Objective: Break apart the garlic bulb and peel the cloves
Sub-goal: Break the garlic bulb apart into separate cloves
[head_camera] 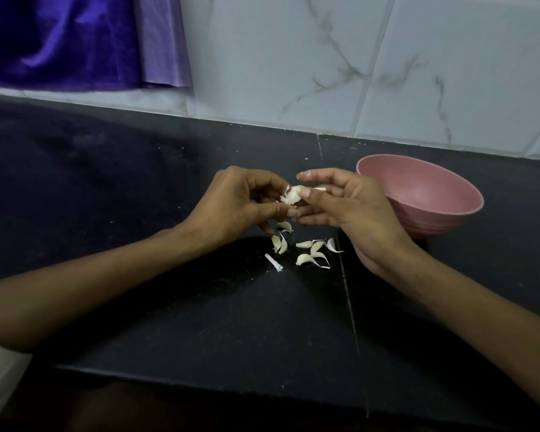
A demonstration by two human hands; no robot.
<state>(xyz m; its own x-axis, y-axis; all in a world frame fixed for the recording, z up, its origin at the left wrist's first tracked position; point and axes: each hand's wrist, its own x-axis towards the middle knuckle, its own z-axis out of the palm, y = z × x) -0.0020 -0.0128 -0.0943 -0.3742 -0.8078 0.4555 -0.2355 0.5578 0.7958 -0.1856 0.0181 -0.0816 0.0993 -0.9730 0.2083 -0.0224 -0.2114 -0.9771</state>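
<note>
While bare bench (pixel 138 188) lies left of the grip, both hands pinch one garlic clove (pixel 293 194).
Left hand (pixel 237 204) and right hand (pixel 340 204) curl round it; pink bowl (pixel 434 194) just right, loose cloves (pixel 309 252) beneath.

Garlic bulb piece (pixel 293 194): white, papery, held above the cloves. Loose cloves (pixel 309 252): pale, curved, scattered left of the pink bowl (pixel 424 194).

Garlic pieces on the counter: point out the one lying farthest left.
The thin straight white stalk piece, alone at the lower left of the scatter; the others are curved.
</note>
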